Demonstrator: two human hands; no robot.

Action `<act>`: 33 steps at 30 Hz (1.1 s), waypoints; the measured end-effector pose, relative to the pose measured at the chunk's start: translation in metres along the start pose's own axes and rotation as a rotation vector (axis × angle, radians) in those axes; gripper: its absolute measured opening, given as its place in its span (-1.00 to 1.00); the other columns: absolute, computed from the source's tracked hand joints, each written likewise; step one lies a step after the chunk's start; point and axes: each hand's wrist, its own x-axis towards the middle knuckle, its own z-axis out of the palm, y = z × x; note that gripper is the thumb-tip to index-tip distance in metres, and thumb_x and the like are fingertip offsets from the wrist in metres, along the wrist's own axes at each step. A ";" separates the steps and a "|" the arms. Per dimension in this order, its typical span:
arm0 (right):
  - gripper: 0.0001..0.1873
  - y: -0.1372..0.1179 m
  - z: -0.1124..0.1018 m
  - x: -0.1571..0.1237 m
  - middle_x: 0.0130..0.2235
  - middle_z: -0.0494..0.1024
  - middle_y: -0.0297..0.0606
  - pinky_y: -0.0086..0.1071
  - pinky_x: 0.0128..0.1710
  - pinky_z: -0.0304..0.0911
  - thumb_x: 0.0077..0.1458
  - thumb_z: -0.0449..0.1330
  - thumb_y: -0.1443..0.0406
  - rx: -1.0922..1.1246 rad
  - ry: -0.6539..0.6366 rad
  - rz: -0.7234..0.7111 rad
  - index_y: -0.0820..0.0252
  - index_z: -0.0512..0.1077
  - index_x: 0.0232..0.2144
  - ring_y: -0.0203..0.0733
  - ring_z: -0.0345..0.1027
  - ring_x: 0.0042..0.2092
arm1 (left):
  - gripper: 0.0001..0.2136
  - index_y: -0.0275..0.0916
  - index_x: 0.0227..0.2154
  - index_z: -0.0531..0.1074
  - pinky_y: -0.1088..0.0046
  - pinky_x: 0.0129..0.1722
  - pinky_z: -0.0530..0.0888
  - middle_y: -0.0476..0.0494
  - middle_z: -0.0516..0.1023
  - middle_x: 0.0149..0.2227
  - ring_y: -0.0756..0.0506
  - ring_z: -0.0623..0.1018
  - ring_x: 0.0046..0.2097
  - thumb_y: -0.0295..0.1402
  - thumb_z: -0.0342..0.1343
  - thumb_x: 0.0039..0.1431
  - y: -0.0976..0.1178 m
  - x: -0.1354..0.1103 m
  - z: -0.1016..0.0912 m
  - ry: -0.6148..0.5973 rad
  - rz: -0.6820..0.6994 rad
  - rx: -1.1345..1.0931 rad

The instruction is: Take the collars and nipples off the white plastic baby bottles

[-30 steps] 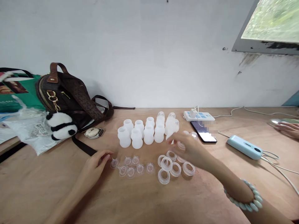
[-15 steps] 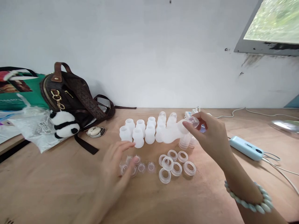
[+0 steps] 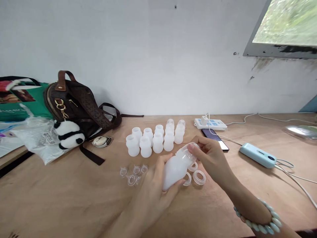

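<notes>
My left hand (image 3: 156,185) is wrapped round a milky white baby bottle (image 3: 174,170), tilted with its top toward the upper right. At that top, my right hand (image 3: 210,153) pinches a clear cap (image 3: 187,154), which touches the bottle; how it is seated I cannot tell. Beneath my hands lie several translucent rings (image 3: 198,177), partly covered. Clear nipples (image 3: 132,179) sit left of my left hand. Behind stand several open white bottles (image 3: 145,146) in two rows, and two with clear domed caps (image 3: 181,125) at the right end.
A power strip (image 3: 215,124), a phone (image 3: 215,138) and a blue power bank (image 3: 257,155) with cables lie to the right. At the left are a brown backpack (image 3: 81,102) with a panda charm (image 3: 69,135), a plastic bag (image 3: 42,138) and a watch (image 3: 102,141).
My right hand has brought the bottle down and toward me from beside the rows. My left hand has moved right and closed round its body. The phone now shows.
</notes>
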 end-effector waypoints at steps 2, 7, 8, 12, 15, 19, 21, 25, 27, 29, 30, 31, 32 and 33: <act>-0.64 -0.003 -0.001 0.002 -0.61 0.28 -0.43 -0.47 -0.62 0.05 0.10 0.20 0.12 -0.018 0.027 -0.027 0.15 0.29 -0.62 -0.37 0.14 -0.58 | -0.63 -0.07 0.06 0.27 0.24 -0.17 0.49 -0.16 0.56 -0.01 -0.27 0.56 -0.06 -0.19 0.16 0.23 0.010 0.008 -0.002 -0.010 -0.023 -0.026; -0.64 0.002 -0.018 0.021 -0.61 0.28 -0.42 -0.46 -0.60 0.06 0.11 0.21 0.12 -0.030 0.114 -0.096 0.15 0.30 -0.63 -0.37 0.12 -0.57 | -0.70 -0.10 -0.07 0.35 0.39 -0.38 0.43 -0.09 0.56 -0.23 -0.20 0.54 -0.22 -0.16 0.17 0.17 0.016 0.016 -0.007 -0.063 -0.123 -0.201; -0.62 0.006 -0.027 0.028 -0.62 0.24 -0.44 -0.46 -0.60 0.03 0.11 0.22 0.13 -0.015 0.202 -0.122 0.15 0.28 -0.64 -0.38 0.08 -0.57 | -0.71 -0.10 -0.10 0.36 0.41 -0.39 0.43 -0.09 0.55 -0.23 -0.18 0.53 -0.23 -0.14 0.17 0.17 0.013 0.014 -0.009 -0.082 -0.139 -0.262; -0.62 0.021 -0.056 0.049 -0.63 0.14 -0.47 -0.44 -0.59 -0.03 0.10 0.26 0.14 -0.038 0.456 -0.175 0.14 0.27 -0.63 -0.38 -0.01 -0.57 | -0.69 -0.10 -0.11 0.34 0.43 -0.37 0.45 -0.07 0.52 -0.24 -0.14 0.51 -0.27 -0.09 0.16 0.16 -0.009 0.002 -0.014 -0.099 -0.232 -0.419; -0.69 0.026 -0.038 0.037 -0.57 0.33 -0.41 -0.44 -0.57 0.04 0.12 0.21 0.04 -0.081 0.020 -0.077 0.15 0.38 -0.45 -0.34 0.12 -0.54 | -0.68 -0.09 -0.09 0.33 0.39 -0.31 0.46 -0.08 0.52 -0.20 -0.16 0.50 -0.23 -0.09 0.17 0.16 -0.018 -0.002 -0.013 -0.034 -0.219 -0.349; -0.64 0.026 -0.001 0.009 -0.53 0.28 -0.42 -0.45 -0.57 0.03 0.18 0.15 0.01 -0.092 -0.292 -0.044 0.16 0.35 -0.45 -0.34 0.11 -0.51 | -0.73 -0.08 -0.11 0.36 0.40 -0.32 0.43 -0.08 0.52 -0.22 -0.16 0.49 -0.23 -0.14 0.17 0.18 -0.014 -0.003 -0.010 -0.104 -0.189 -0.273; -0.63 0.027 -0.007 0.009 -0.56 0.25 -0.43 -0.45 -0.57 0.03 0.15 0.18 0.02 -0.103 -0.142 -0.055 0.16 0.34 -0.52 -0.34 0.10 -0.52 | -0.74 -0.08 -0.14 0.37 0.44 -0.37 0.42 -0.05 0.51 -0.27 -0.11 0.47 -0.30 -0.12 0.17 0.17 -0.015 -0.008 -0.011 -0.180 -0.234 -0.390; -0.71 0.036 -0.065 0.035 -0.51 0.32 -0.41 -0.42 -0.52 0.09 0.11 0.20 0.03 -0.203 0.326 -0.098 0.12 0.44 -0.35 -0.30 0.15 -0.50 | -0.67 -0.08 -0.13 0.35 0.43 -0.34 0.45 -0.05 0.51 -0.27 -0.11 0.48 -0.29 -0.05 0.20 0.13 -0.031 -0.020 -0.018 -0.179 -0.329 -0.513; -0.66 0.044 -0.091 0.046 -0.55 0.30 -0.43 -0.40 -0.52 0.06 -0.01 0.29 0.01 -0.460 0.316 -0.044 0.11 0.44 -0.33 -0.27 0.15 -0.51 | -0.65 -0.08 -0.11 0.33 0.40 -0.34 0.46 -0.08 0.54 -0.25 -0.12 0.49 -0.31 -0.06 0.21 0.12 -0.038 -0.023 -0.021 -0.142 -0.331 -0.475; -0.62 0.054 -0.105 0.052 -0.57 0.27 -0.44 -0.38 -0.53 0.04 -0.08 0.31 -0.04 -0.683 0.206 0.025 0.11 0.43 -0.38 -0.25 0.15 -0.52 | -0.64 -0.09 -0.11 0.32 0.41 -0.37 0.45 -0.10 0.57 -0.24 -0.14 0.52 -0.31 -0.07 0.20 0.11 -0.041 -0.024 -0.023 -0.116 -0.299 -0.435; -0.60 0.059 -0.107 0.053 -0.57 0.28 -0.44 -0.38 -0.53 0.05 -0.10 0.31 -0.06 -0.750 0.137 0.061 0.11 0.43 -0.38 -0.24 0.17 -0.52 | -0.64 -0.09 -0.11 0.32 0.41 -0.38 0.45 -0.11 0.58 -0.23 -0.16 0.53 -0.29 -0.08 0.20 0.11 -0.040 -0.023 -0.023 -0.106 -0.279 -0.419; -0.58 0.064 -0.107 0.053 -0.55 0.31 -0.43 -0.37 -0.53 0.06 -0.10 0.31 -0.07 -0.789 0.078 0.092 0.11 0.44 -0.37 -0.23 0.20 -0.52 | -0.65 -0.09 -0.11 0.32 0.41 -0.38 0.46 -0.11 0.59 -0.23 -0.18 0.55 -0.25 -0.09 0.20 0.11 -0.039 -0.023 -0.022 -0.095 -0.265 -0.403; -0.55 0.067 -0.106 0.052 -0.53 0.35 -0.42 -0.37 -0.53 0.09 -0.10 0.31 -0.08 -0.803 0.039 0.111 0.12 0.45 -0.33 -0.22 0.23 -0.52 | -0.66 -0.08 -0.10 0.33 0.41 -0.37 0.47 -0.11 0.60 -0.22 -0.20 0.57 -0.22 -0.10 0.20 0.11 -0.037 -0.022 -0.022 -0.078 -0.252 -0.380; -0.53 0.068 -0.104 0.050 -0.52 0.37 -0.40 -0.36 -0.53 0.10 -0.09 0.30 -0.08 -0.800 0.030 0.112 0.13 0.45 -0.28 -0.21 0.25 -0.52 | -0.68 -0.08 -0.10 0.34 0.40 -0.35 0.48 -0.11 0.60 -0.22 -0.20 0.58 -0.21 -0.12 0.20 0.12 -0.036 -0.022 -0.021 -0.058 -0.236 -0.345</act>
